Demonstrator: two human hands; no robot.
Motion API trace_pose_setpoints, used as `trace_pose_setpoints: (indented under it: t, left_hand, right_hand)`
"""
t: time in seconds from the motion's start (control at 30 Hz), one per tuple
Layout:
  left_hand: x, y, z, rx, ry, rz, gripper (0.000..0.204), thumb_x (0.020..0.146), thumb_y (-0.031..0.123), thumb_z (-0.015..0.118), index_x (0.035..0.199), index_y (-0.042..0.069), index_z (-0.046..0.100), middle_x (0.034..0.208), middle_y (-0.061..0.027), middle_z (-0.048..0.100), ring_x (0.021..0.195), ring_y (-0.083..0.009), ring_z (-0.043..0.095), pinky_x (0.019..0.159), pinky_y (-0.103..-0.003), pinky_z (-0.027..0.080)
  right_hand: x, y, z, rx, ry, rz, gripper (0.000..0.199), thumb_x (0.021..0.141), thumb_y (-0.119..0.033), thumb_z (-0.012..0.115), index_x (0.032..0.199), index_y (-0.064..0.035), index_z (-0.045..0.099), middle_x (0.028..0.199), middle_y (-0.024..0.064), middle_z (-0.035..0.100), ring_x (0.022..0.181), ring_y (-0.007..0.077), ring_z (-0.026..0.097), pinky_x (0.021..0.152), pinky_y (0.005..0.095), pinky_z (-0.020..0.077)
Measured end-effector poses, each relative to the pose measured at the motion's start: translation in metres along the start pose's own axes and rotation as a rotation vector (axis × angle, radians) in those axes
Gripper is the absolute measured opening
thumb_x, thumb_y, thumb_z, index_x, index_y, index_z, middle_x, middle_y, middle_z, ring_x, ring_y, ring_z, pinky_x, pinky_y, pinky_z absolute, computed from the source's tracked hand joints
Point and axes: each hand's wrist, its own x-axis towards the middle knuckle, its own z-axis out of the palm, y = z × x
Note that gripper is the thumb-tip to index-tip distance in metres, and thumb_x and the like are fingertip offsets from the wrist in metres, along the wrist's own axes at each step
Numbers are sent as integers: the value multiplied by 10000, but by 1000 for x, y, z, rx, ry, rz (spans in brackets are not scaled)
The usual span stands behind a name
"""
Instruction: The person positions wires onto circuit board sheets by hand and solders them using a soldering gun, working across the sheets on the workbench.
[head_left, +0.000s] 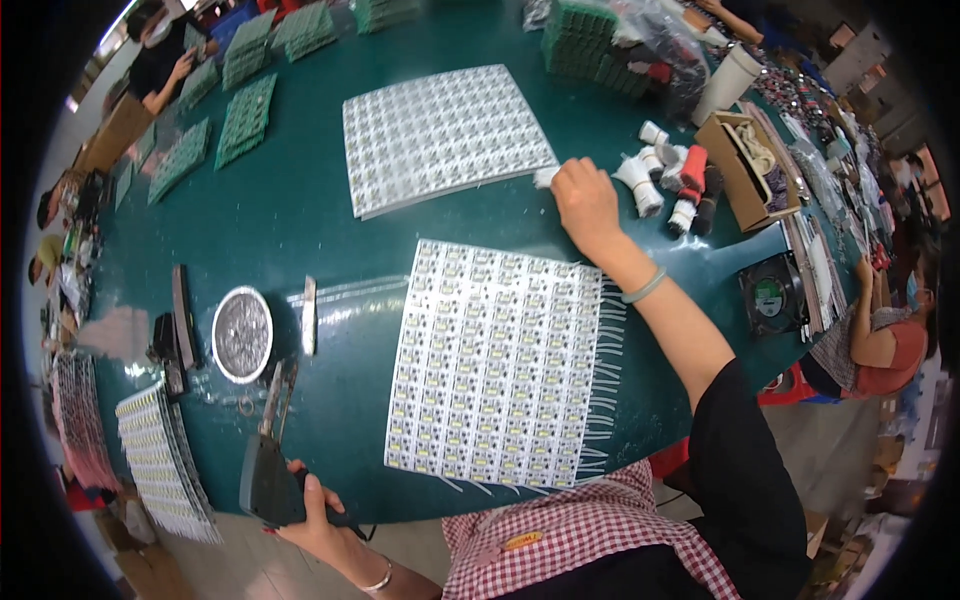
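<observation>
My left hand point(320, 518) is wrapped round the grip of a dark grey soldering gun point(268, 480) at the lower left. Its metal tip points up toward a round metal bowl point(243, 335). In front of me lies a white sheet of LED circuit boards point(490, 365), with short white wires point(608, 350) sticking out along its right and near edges. Beyond it, at the corner of a second stack of white board sheets point(440, 135), my right hand point(588, 205) reaches down with fingers bunched together. A small white piece point(545, 177) shows at these fingertips; its kind is unclear.
Bundles of white, red and black wires point(690, 170) lie right of my right hand, before a cardboard box point(745, 175) and a small black fan point(772, 293). Green board stacks point(247, 120) stand far left. Wired sheets point(160, 455) hang over the left edge. Co-workers sit around.
</observation>
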Motion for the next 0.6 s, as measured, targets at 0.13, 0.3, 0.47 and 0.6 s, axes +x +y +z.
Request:
trace_pose_setpoints:
  t: [0.13,0.3,0.47,0.6]
  left_hand:
    - [0,2,10,-85,-23,38,440,824,-89,669,1247,-70,551,1074,-199,657,513,-92,496,401,-205,360]
    - [-6,2,2,-70,-82,58,473,811,-111,663,1267,-73,541,1063,-214,656,515,-98,502,397,-204,384]
    - [-17,-3,-6,-84,-76,14,487,804,-117,660,1273,-72,537,1071,-216,656,517,-107,507,397,-213,389]
    - [-38,4,4,-96,-125,-73,474,798,-99,663,1257,-68,548,1066,-189,662,546,-120,533,424,-222,403]
  right_hand:
    - [-1,15,-1,-102,-73,-34,67,812,-35,589,859,-71,558,884,108,535,875,284,545,714,399,432]
    - [2,-1,-25,34,-17,38,81,887,-47,625,935,-48,559,875,110,567,843,297,568,725,407,461]
    - [-5,-79,-76,511,-47,68,122,849,18,675,954,-19,623,872,134,605,804,331,606,688,415,504]
    - [-27,-144,-109,801,-160,36,110,832,37,697,925,-9,662,849,128,617,768,297,628,648,381,510]
